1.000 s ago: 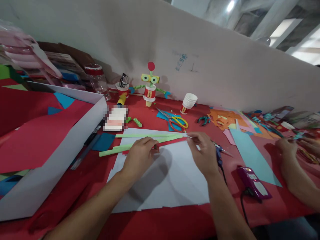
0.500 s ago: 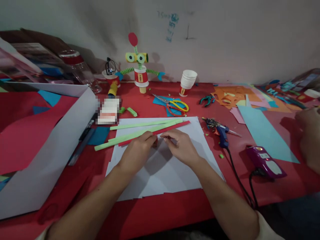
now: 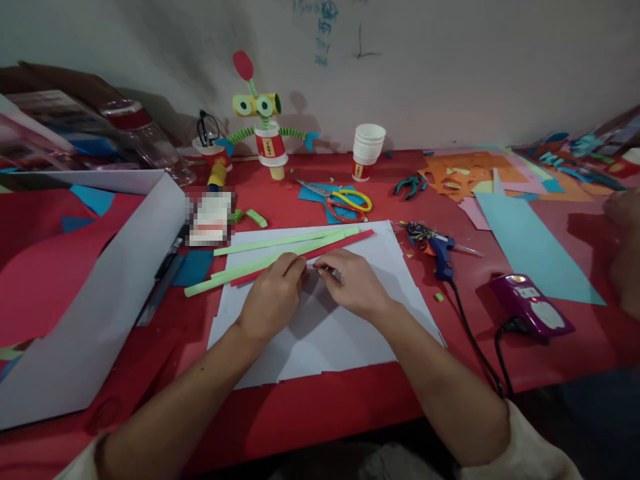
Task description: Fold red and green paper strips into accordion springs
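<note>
Over a white sheet [image 3: 320, 353], my left hand [image 3: 274, 293] and my right hand [image 3: 354, 285] are held close together, fingertips almost meeting. Both are closed in a pinch. Whatever lies between the fingers is too small and hidden to make out. Just beyond them, light green paper strips [image 3: 270, 264] and a red paper strip [image 3: 340, 245] lie across the sheet's far part; the left fingers cover some of the red one.
Scissors [image 3: 353, 198] lie beyond the sheet, near a paper-cup robot figure [image 3: 271, 143] and stacked paper cups [image 3: 369, 150]. To the right are a glue gun [image 3: 442, 257], a purple power box [image 3: 533, 307] and another person's hand [image 3: 625, 253]. A white box [image 3: 130, 293] stands left.
The whole view has shifted slightly, so most things appear a little higher and further left. My hands stay pinched together over the sheet; the small dark-red bit under my left fingertips no longer shows.
</note>
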A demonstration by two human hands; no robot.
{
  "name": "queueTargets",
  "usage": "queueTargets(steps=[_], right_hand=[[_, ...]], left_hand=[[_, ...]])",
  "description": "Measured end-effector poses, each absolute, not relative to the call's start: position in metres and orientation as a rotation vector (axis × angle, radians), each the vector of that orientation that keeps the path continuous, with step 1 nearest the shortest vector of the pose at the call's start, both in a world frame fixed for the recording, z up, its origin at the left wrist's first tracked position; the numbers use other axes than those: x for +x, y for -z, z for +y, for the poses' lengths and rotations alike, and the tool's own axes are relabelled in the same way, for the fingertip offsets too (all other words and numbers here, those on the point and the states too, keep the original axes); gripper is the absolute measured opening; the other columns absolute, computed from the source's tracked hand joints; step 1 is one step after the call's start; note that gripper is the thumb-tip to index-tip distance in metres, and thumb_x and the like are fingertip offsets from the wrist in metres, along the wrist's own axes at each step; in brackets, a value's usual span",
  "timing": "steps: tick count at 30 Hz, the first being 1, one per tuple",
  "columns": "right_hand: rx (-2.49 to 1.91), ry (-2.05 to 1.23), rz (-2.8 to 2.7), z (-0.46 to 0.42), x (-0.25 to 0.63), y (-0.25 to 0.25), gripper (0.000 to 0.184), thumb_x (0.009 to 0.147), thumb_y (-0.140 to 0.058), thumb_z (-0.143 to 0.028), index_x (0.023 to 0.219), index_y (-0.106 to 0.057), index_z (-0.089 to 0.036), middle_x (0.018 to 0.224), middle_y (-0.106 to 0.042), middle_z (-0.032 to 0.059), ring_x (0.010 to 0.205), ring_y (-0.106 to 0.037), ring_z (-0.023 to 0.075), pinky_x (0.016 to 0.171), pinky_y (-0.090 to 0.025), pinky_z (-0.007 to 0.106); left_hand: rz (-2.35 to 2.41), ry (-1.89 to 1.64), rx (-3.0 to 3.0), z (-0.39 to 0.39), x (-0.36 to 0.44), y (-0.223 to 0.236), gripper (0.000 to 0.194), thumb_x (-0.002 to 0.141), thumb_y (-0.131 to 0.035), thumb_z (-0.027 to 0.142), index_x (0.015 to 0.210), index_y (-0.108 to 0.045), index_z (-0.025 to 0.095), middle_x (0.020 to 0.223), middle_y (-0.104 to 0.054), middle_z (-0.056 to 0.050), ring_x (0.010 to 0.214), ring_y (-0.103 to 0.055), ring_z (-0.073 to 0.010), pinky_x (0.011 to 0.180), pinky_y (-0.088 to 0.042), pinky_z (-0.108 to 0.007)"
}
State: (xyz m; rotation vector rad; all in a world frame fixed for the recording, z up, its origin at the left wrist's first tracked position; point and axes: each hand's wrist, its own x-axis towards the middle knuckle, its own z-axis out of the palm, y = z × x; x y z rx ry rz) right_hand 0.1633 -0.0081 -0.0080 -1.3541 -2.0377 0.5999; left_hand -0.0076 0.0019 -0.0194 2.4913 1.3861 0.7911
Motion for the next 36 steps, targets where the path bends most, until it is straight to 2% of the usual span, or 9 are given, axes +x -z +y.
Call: queueTargets(steps=[6,12,20,23,26,30,33,36], right_hand=[[-1.365,-0.595,-2.063,-0.007,0.164,0.008,0.020,0.083,-0.049,-0.010,0.093,-0.066,-0.015,0.092,-0.066,0.0073,0.085,-0.059,0.0174,0.076,-0.045,0.029],[-1.349,-0.626,-2.116,-0.007,0.163,0.007,0.025,0.080,-0.048,-0.006,0.091,-0.068,-0.017,0.088,-0.066,0.0052,0.085,-0.059,0.0168,0.076,-0.044,0.028],[-1.338,-0.605,-2.138,-0.007,0.164,0.011,0.022,0.077,-0.053,-0.008,0.089,-0.070,-0.017,0.085,-0.066,0.0037,0.078,-0.058,0.0151,0.071,-0.043,0.026],[-1.346,-0.606,-2.131,-0.007,0.163,0.013,0.021,0.079,-0.054,-0.010,0.089,-0.070,-0.017,0.087,-0.067,0.0035,0.078,-0.059,0.0147,0.071,-0.043,0.026],[-1.340,-0.604,-2.128,-0.007,0.162,0.013,0.021,0.078,-0.054,-0.009,0.089,-0.070,-0.017,0.087,-0.068,0.0036,0.077,-0.059,0.0149,0.071,-0.043,0.026],[-1.309,-0.648,-2.094,-0.008,0.163,0.009,0.026,0.077,-0.050,-0.003,0.088,-0.070,-0.017,0.090,-0.069,0.0038,0.083,-0.061,0.0151,0.076,-0.044,0.027],[-1.300,-0.698,-2.052,-0.009,0.163,0.008,0.027,0.078,-0.049,-0.003,0.090,-0.068,-0.018,0.091,-0.070,0.0026,0.085,-0.061,0.0147,0.077,-0.045,0.027],[-1.308,-0.706,-2.036,-0.010,0.162,0.008,0.026,0.079,-0.050,-0.006,0.095,-0.067,-0.019,0.095,-0.069,0.0027,0.086,-0.061,0.0152,0.076,-0.046,0.027]], left_hand=[[1.342,-0.785,2.739,-0.001,-0.011,0.024,0.023,0.087,-0.043,0.010,0.090,-0.065,0.013,0.092,-0.066,-0.011,0.078,-0.063,-0.0207,0.067,-0.050,-0.031],[1.288,-0.794,2.916,-0.007,-0.014,0.031,0.024,0.088,-0.042,0.011,0.101,-0.063,0.010,0.097,-0.067,-0.012,0.081,-0.065,-0.0208,0.066,-0.054,-0.030],[1.231,-0.616,2.941,-0.026,-0.021,0.032,0.036,0.085,-0.041,0.004,0.119,-0.054,0.007,0.110,-0.064,-0.015,0.100,-0.062,-0.0250,0.084,-0.053,-0.036],[1.238,-0.714,2.861,-0.030,-0.023,0.028,0.038,0.084,-0.038,0.001,0.115,-0.057,0.008,0.107,-0.065,-0.014,0.099,-0.062,-0.0230,0.084,-0.053,-0.034],[1.262,-0.852,2.761,-0.026,-0.022,0.022,0.030,0.084,-0.041,0.003,0.102,-0.065,0.010,0.098,-0.068,-0.011,0.089,-0.065,-0.0201,0.079,-0.054,-0.031],[1.281,-0.746,2.769,-0.017,-0.018,0.015,0.025,0.081,-0.046,0.004,0.089,-0.069,0.014,0.091,-0.071,-0.007,0.076,-0.066,-0.0216,0.065,-0.055,-0.033],[1.256,-0.650,2.876,-0.018,-0.017,0.014,0.025,0.081,-0.046,0.004,0.089,-0.068,0.013,0.091,-0.071,-0.008,0.076,-0.066,-0.0243,0.063,-0.053,-0.037],[1.246,-0.720,2.919,-0.022,-0.018,0.019,0.026,0.082,-0.045,0.005,0.094,-0.067,0.012,0.094,-0.071,-0.009,0.077,-0.066,-0.0232,0.067,-0.053,-0.037]])
